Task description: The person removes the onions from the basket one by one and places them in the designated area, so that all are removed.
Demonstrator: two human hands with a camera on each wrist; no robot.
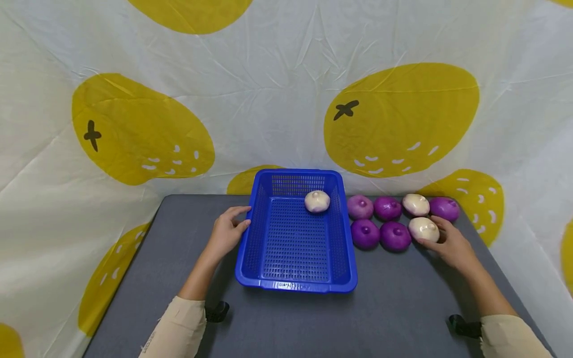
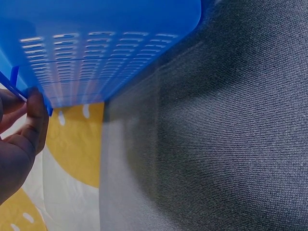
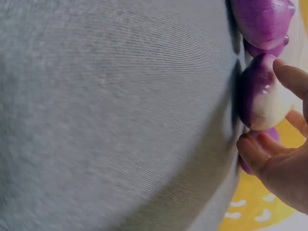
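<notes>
A blue plastic basket (image 1: 293, 286) stands in the middle of the grey table, with one white onion (image 1: 317, 201) in its far right corner. My left hand (image 1: 229, 229) rests against the basket's left rim (image 2: 29, 98), fingers relaxed. To the right of the basket lie two rows of onions. My right hand (image 1: 444, 239) curls round the near white onion (image 1: 423, 228), thumb and fingers on either side of it (image 3: 262, 103). That onion still sits on the table.
Beside the gripped onion lie purple onions (image 1: 395, 235) (image 1: 365, 233). The far row holds more purple ones (image 1: 360, 206) and another white one (image 1: 416, 204). A white cloth with yellow fruit shapes (image 1: 403, 119) hangs behind and around the table (image 1: 403, 308).
</notes>
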